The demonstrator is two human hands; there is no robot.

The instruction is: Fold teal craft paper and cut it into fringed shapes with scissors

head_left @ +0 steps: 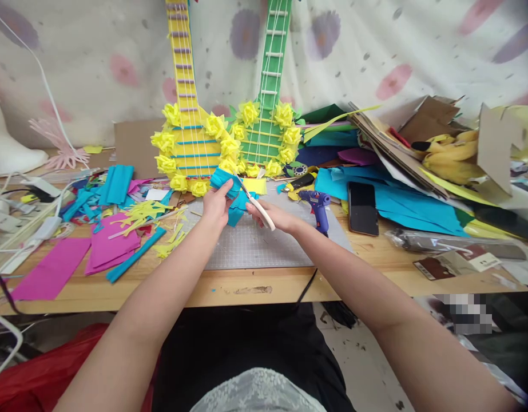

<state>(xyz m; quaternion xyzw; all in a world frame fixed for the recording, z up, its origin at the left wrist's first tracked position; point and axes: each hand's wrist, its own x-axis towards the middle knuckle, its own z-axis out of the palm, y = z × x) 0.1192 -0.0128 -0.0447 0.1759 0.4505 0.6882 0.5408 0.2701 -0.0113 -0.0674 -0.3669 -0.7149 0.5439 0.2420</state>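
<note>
Left hand (pixel 215 206) pinches folded turquoise crepe paper (pixel 229 191), held above the grey cutting mat (pixel 250 246). Right hand (pixel 274 216) closed round white-handled scissors (pixel 255 203), blades in the paper. Blue glue gun (pixel 317 207) just right, black phone (pixel 362 208) beyond. Yellow paper guitar (pixel 190 143) and green paper guitar (pixel 266 137) behind.

The necks of the yellow paper guitar (pixel 190 123) and green paper guitar (pixel 268 109) run off the top edge. The scissors' (pixel 255 203) handles vanish inside the right hand (pixel 276 217). A pixelated patch (pixel 467 313) blurs something below the table edge.
</note>
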